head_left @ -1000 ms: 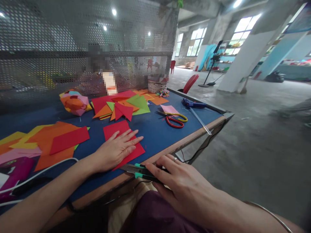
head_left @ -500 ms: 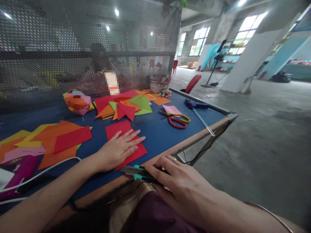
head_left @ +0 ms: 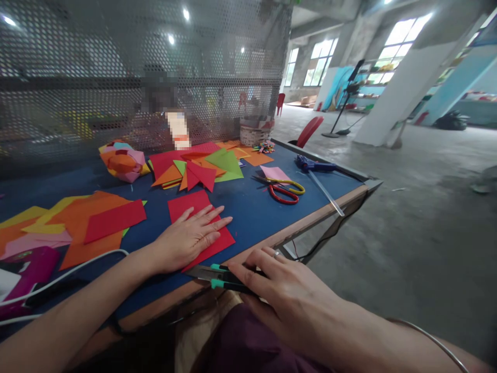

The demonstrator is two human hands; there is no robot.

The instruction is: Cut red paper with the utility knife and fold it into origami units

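My left hand lies flat, fingers spread, on a piece of red paper near the table's front edge. Black-and-teal scissors are gripped in my right hand, just over that edge. Their blades point left, close to the paper's near corner; whether they touch it, I cannot tell. Beyond my left hand a loose pile of red, orange and green paper spreads across the blue tabletop. To the right lies a second pair of scissors, with red and yellow handles, by a pink paper piece.
A blue glue gun with a clear stick is at the right edge. Orange and yellow papers, a magenta device and a white cable occupy the left. A paper ball and a basket stand by the mesh screen.
The view has shifted very slightly. My right hand and its scissors sit a touch further left; my left hand stays on the red paper.
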